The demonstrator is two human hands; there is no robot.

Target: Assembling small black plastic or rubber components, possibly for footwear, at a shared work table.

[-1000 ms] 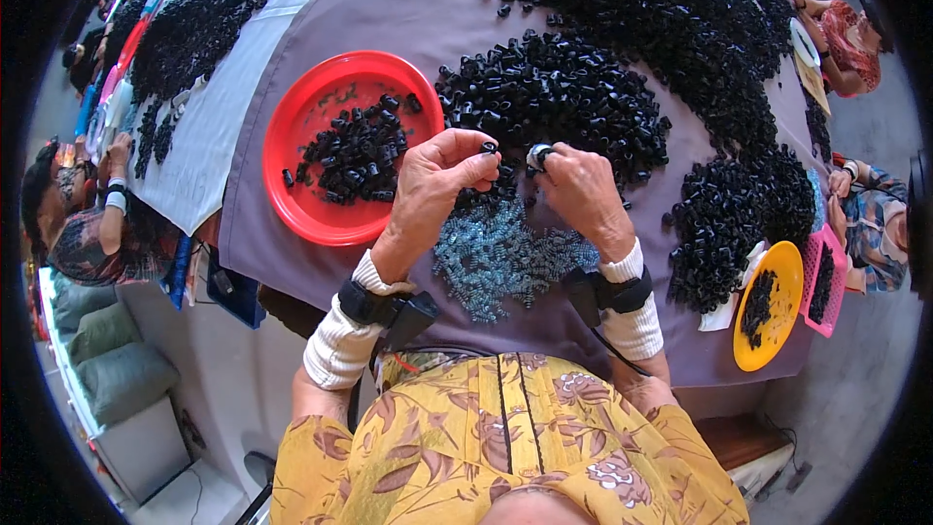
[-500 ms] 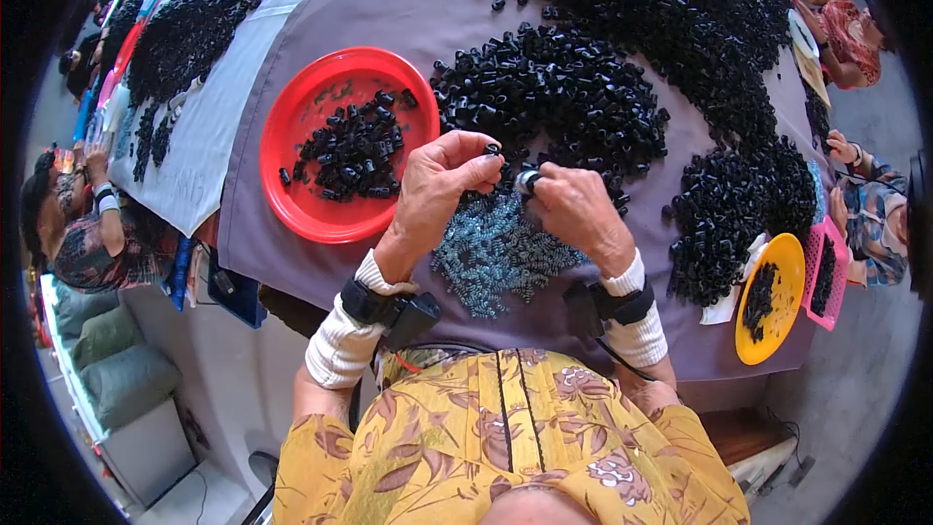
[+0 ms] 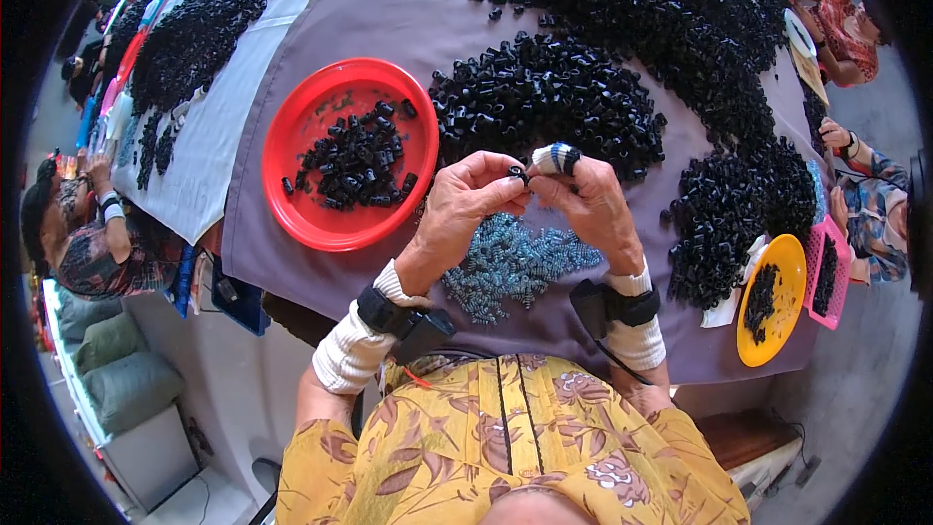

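Pinched between the thumb and fingertips of my left hand [image 3: 457, 209] is a small black hollow plastic piece [image 3: 516, 172]. My right hand [image 3: 595, 202], with a checked cloth wrap round one finger, meets it; its thumb and fingers are closed at the piece, and anything else in them is too small to make out. Below my hands lies a heap of small bluish metal springs [image 3: 515, 267]. Just beyond them spreads a heap of similar black pieces [image 3: 544, 102]. A red plate [image 3: 282, 194] holding several black pieces sits left of my left hand.
More black pieces [image 3: 641, 10] cover the far side of the purple tablecloth [image 3: 340, 10]. On the right are another black heap [image 3: 724, 224], a yellow plate [image 3: 789, 306] and a pink basket [image 3: 834, 277]. Other people sit at both sides; a white-covered table [image 3: 199, 165] stands left.
My right hand has turned and moved up and left, so its fingertips now meet the black piece. My left hand has shifted slightly right and down, still pinching the piece.
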